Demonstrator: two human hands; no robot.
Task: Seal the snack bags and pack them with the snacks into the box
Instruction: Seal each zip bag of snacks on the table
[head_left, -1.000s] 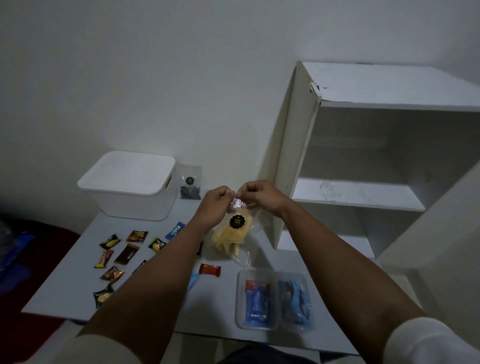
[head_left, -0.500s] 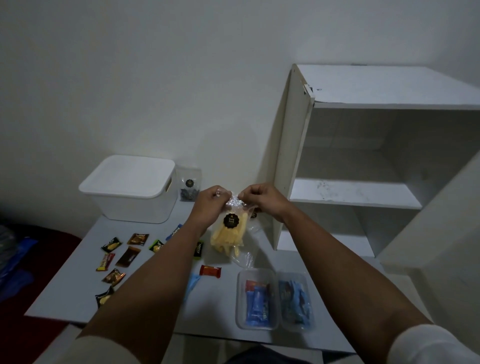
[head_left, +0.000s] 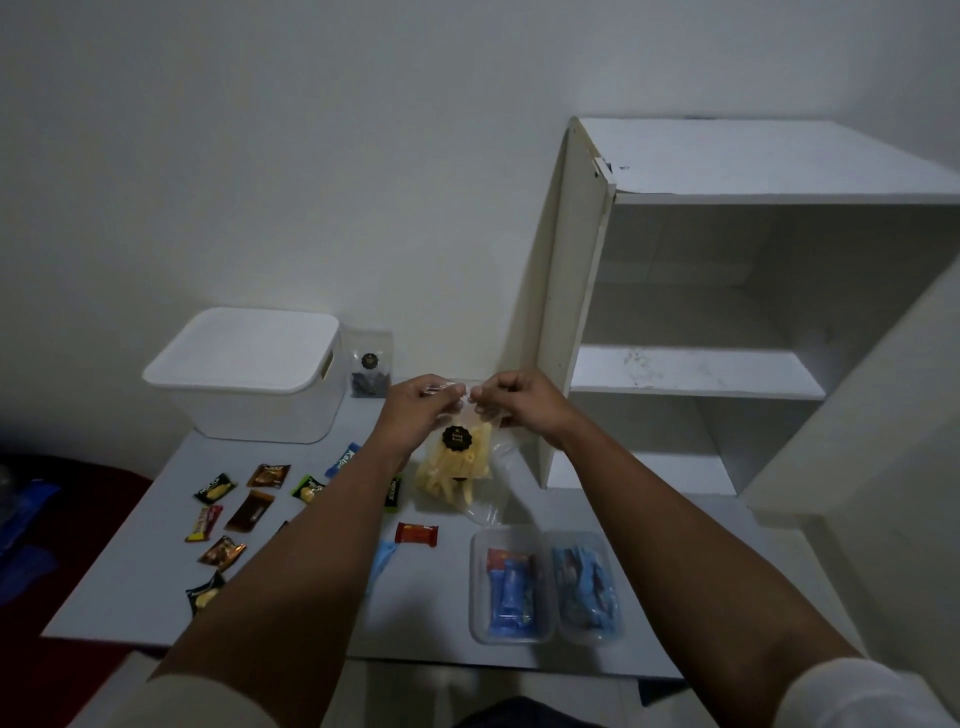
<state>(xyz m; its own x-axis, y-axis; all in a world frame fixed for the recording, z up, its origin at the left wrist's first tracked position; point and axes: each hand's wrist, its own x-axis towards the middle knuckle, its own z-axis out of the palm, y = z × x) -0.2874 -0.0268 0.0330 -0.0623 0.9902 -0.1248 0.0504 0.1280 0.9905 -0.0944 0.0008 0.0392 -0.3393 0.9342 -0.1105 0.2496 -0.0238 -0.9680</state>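
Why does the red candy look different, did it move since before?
No. The red candy lies on the table just left of the clear trays, as before; only the camera shifted.

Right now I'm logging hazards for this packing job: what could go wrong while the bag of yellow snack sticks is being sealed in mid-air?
1. Both hands, left hand and right hand, pinch only the top edge of the clear snack bag, so it may slip and spill.
2. It hangs above the red wrapped snack, which a fall could knock.
3. The white box is lidded, which may delay packing.
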